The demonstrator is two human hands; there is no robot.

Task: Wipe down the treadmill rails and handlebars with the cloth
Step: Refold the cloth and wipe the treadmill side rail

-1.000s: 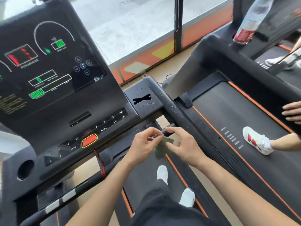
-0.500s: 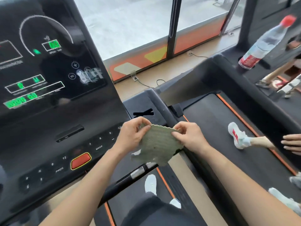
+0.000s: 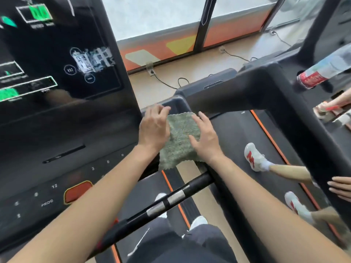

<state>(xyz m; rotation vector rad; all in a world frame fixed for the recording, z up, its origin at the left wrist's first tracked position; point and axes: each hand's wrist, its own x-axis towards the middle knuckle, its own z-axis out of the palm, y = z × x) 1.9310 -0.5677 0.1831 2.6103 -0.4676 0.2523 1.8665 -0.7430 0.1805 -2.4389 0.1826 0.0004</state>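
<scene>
In the middle of the head view, a grey-green cloth (image 3: 180,138) lies spread over the black side rail (image 3: 177,104) of the treadmill, just right of the console. The cloth's far edge sits at the rail's front end, and its near edge hangs a little past the rail toward the bottom of the frame.

The right hand (image 3: 206,138) lies flat on the right half of the cloth, its fingers (image 3: 199,120) straight and the thumb spread out across the fabric. It presses down and grips nothing. The left hand (image 3: 153,128) covers the cloth's left edge with its fingers (image 3: 161,111) loosely bent near the upper left corner. Whether they pinch the fabric cannot be told.

Below the hands, a black handlebar (image 3: 165,202) with two silver bands runs slantwise toward the lower left.

The screen (image 3: 57,54) with green readouts fills the upper left, and a red button (image 3: 78,191) sits beneath it.

At the upper right, a bottle (image 3: 322,72) with a red label stands in a neighbouring machine. On that machine's belt (image 3: 237,130), right of centre, is a white shoe (image 3: 253,156) with red marks.
</scene>
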